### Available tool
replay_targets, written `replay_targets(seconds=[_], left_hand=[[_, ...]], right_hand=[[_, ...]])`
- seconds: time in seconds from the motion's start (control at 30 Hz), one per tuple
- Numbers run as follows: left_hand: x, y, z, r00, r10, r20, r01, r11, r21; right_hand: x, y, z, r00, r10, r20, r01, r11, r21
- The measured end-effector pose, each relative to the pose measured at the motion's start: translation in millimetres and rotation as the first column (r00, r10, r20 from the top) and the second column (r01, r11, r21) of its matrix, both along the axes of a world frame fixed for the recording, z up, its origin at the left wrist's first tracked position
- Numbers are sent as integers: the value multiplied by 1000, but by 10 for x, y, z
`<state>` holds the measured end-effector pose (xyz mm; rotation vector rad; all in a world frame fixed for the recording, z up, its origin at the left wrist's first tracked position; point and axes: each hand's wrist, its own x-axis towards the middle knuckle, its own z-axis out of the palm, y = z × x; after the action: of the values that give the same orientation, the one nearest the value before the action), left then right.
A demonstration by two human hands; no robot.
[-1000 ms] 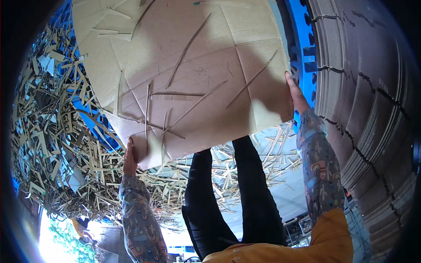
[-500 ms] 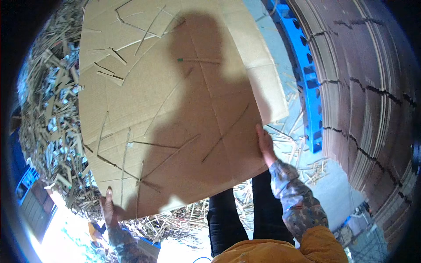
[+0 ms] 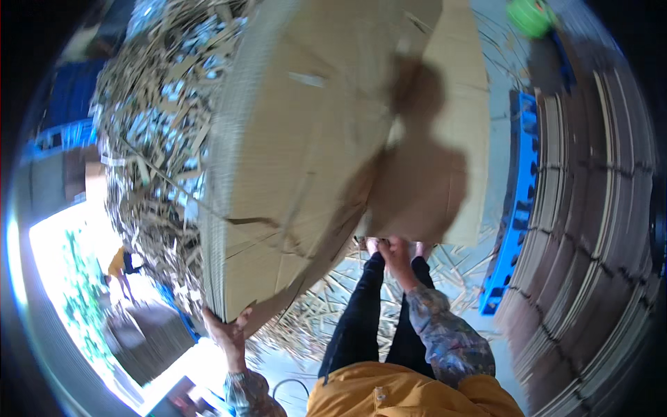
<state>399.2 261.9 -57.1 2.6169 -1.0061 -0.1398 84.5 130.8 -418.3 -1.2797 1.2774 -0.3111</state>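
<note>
A large brown corrugated cardboard sheet [image 3: 313, 139] fills the middle, its left part raised at a slant and my shadow falling across its right side. Ribbed board edges show along its left border, and I cannot tell how many layers there are. My left hand [image 3: 228, 333] grips the near left corner, thumb on top. At the near edge, right of the middle, my right hand [image 3: 399, 258] has its fingers curled at the board; the fingertips are partly blurred. Some thin cardboard strips [image 3: 253, 222] lie on the sheet.
A big heap of cardboard shreds [image 3: 163, 132] rises on the left. More scraps [image 3: 313, 313] litter the floor by my legs. To the right stand a blue pallet [image 3: 511, 229] and tall stacked cardboard [image 3: 583, 201]. A green object [image 3: 530, 17] is at the far right; another person [image 3: 123, 267] is at left.
The cardboard has tilted, its left side rising, and most loose strips are gone from its face. My right hand has moved from the right edge to the near edge. The view has shifted.
</note>
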Motion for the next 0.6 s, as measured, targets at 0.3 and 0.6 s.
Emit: replay_targets(seconds=[0.3,0.6], left_hand=[[-911,-29,163,980,-10,200,-29,981,194],[-1105,-159,251,996,36,87,-57,965,255]], right_hand=[[318,-2143,3224,961,210,182,69,453,-889],[897,-2950,3632,651,534,-539,-504,-227,-834]])
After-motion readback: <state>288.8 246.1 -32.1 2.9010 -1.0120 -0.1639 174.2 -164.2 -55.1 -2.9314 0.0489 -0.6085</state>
